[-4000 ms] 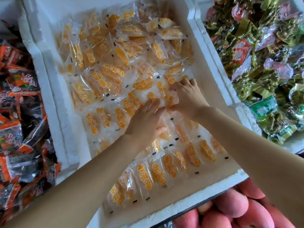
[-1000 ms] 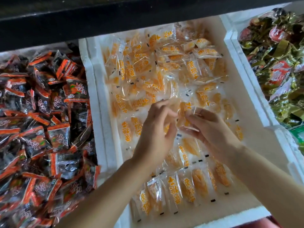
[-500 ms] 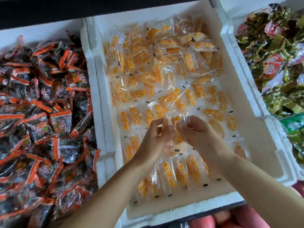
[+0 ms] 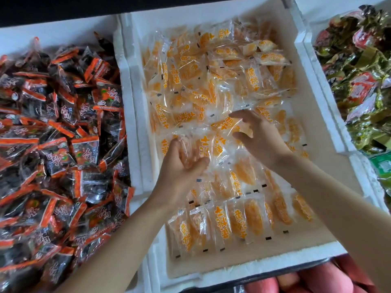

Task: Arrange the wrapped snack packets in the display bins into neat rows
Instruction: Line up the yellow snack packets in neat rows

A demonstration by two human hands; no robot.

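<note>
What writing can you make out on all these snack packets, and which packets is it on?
"黄桃干": orange print on the clear yellow packets in the middle.
"杏肉", less surely: white brush characters on the dark orange-edged packets on the left.
Red and green labels on the green packets on the right: too blurred to read.
Smaller print on all of them: too small to read.

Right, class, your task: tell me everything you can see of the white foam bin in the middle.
The foam bin is a white, thick-walled rectangular box, seemingly polystyrene, rims rough and chipped. It sits between a bin of dark packets and one of green packets. Its orange packets lie in rows at the near end, heaped farther back. The left hand and right hand reach inside, each gripping a packet.
</note>
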